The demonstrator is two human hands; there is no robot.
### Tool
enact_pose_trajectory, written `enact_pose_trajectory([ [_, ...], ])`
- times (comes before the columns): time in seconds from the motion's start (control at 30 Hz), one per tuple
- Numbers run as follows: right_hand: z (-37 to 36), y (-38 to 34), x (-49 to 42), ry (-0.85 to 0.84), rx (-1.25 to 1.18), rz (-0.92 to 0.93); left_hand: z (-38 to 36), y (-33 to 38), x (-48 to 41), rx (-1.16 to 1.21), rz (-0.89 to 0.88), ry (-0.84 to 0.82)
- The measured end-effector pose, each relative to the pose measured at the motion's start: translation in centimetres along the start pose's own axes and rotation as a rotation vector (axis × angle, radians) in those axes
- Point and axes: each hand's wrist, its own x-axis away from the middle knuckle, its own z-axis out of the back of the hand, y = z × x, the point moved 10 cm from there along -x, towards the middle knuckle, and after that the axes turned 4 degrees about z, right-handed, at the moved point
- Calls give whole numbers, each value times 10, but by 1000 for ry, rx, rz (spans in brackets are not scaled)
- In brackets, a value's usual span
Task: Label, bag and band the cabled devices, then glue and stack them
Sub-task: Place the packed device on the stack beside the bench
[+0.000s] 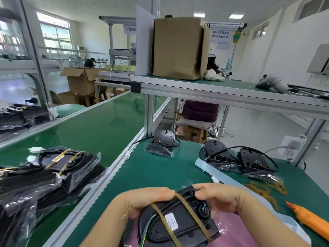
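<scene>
Black cabled device (178, 227): held low at the near edge of the green table (160, 175), over a pink surface (231, 230). It bears a white label (171, 221) and two tan rubber bands (189, 210) cross it. Left grip (147, 198) is curled round its far left edge. Right grip (220, 198) is curled round its far right edge, fingertips beside a band. Loose bands (263, 191) and an orange tool (309, 218) lie to the right. Banded, bagged devices (53, 173) are stacked on the left.

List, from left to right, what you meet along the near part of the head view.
Stack of bagged devices → left hand → banded device → right hand → loose rubber bands → orange tool.
</scene>
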Motion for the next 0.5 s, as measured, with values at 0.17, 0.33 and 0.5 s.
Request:
enact_pose_trajectory([
  [0.17,40,2,-7,292,-396,134,38,-23,7,687,-99,371],
  [0.33,36,-13,-41,490,-574,165,-2,-53,-10,951,-253,495],
  [0.5,-3,-40,-87,564,-623,170,1,-30,8,1108,-497,744],
])
